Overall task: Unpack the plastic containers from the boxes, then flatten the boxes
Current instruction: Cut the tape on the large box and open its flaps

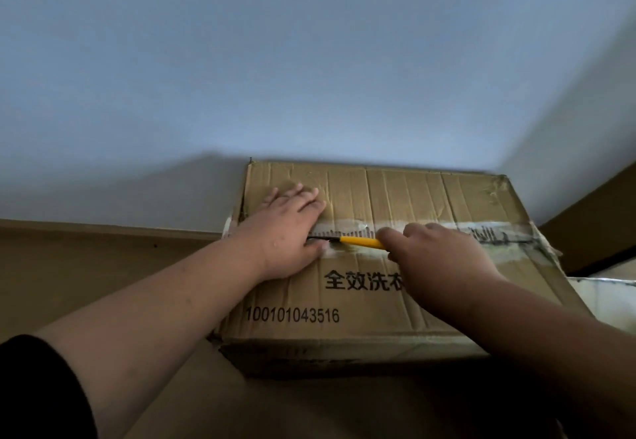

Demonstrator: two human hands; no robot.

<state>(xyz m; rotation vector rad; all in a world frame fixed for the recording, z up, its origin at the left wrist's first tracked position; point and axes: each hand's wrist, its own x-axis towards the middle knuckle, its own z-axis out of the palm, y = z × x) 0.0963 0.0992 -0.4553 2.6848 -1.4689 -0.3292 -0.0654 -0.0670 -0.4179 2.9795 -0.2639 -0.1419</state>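
A closed brown cardboard box (406, 197) with black printed characters and a number lies in front of me against a pale wall. A strip of clear tape (495, 232) runs along its top seam. My left hand (289, 228) presses flat on the box top at its left end, fingers straight. My right hand (437, 259) grips a yellow-handled utility knife (361, 241), whose dark tip lies on the tape seam close to my left hand. No plastic containers are in view.
The box rests on a brown surface (103, 276) that meets the pale wall (309, 60). Part of a white object (605, 297) shows at the right edge beside the box. A dark band (599, 218) runs along the right.
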